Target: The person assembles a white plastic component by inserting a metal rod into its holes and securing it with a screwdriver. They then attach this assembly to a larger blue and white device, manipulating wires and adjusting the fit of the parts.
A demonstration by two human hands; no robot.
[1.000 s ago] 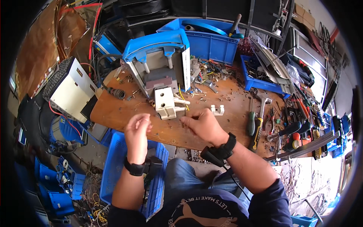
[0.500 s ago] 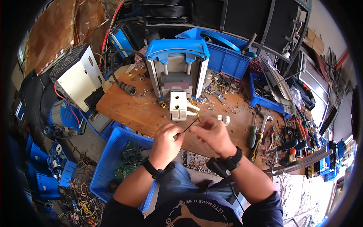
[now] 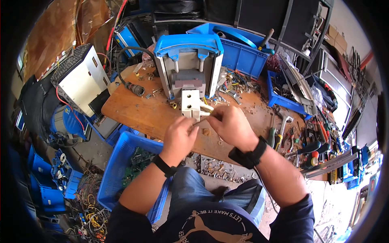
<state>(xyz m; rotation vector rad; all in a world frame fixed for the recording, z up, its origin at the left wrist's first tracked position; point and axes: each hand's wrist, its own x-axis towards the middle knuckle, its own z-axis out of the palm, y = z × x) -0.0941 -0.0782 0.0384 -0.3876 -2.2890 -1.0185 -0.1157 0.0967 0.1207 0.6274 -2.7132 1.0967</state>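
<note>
**Two hands working a small part at the tabletop's near edge**

The left hand (image 3: 178, 135) and the right hand (image 3: 231, 125) are meeting over the wooden tabletop (image 3: 133, 111), fingers pinching closed on a small thin part (image 3: 201, 120) between them; what kind of part it is cannot be told. It is sitting just in front of the white block (image 3: 190, 103), which is standing below the blue-topped machine (image 3: 188, 60). A blue crate (image 3: 121, 170) is lying beside the person's knee.

Bright, even daylight with soft shadows, sharp centre, strong fisheye bending and a black vignette at the rim.
</note>
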